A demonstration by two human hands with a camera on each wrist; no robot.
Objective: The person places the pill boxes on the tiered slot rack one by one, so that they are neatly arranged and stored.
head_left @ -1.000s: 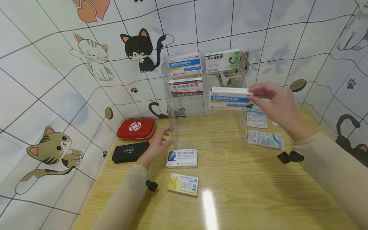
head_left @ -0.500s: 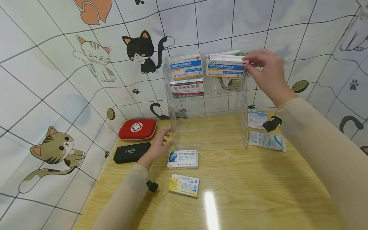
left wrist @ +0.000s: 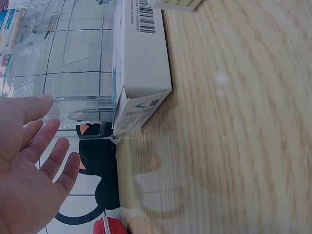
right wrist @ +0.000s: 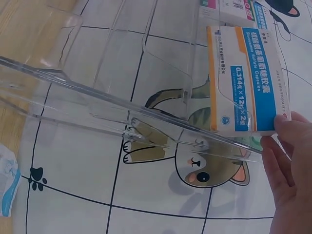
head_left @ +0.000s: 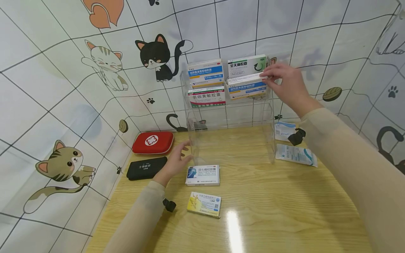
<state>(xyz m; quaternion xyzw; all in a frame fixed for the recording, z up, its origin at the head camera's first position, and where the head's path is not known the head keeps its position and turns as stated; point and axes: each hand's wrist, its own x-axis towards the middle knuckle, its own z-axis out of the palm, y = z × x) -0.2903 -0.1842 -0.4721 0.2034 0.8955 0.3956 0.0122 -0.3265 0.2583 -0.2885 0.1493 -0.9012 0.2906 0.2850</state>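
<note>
Right hand (head_left: 289, 86): my grip pinches the end of a blue-and-white medicine box (head_left: 247, 86), held at the upper right compartment of the clear acrylic organiser (head_left: 231, 116), in front of a green-and-white box (head_left: 246, 65). Left hand (head_left: 175, 160): fingers spread, holding nothing, beside the organiser's lower left corner. On the desk (head_left: 278, 207), toward its front edge: a white box (head_left: 203, 175) and a yellow box (head_left: 204, 204).

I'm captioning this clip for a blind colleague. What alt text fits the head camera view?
A person's right hand holds a blue-striped medicine box at the second tier of a clear acrylic rack on a wooden table. The left hand rests open by the rack's base, near a white medicine box.
</note>
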